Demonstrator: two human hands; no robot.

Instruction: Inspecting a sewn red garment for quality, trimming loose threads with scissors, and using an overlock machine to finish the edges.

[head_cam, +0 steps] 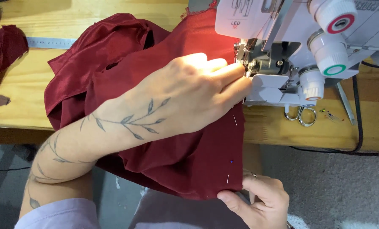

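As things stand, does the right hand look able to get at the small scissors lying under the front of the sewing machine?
Probably yes, once it lets go. The right hand pinches the red fabric's lower edge; the scissors lie on the wooden table above it, handles exposed, nothing between.

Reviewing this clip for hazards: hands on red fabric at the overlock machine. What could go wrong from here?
1. The left hand has its fingertips right beside the presser foot; they could get nicked.
2. Pins sit in the dark red fabric along the edge being fed; one reaching the machine might break something.
3. The right hand grips only the hem, so the seam may drift.
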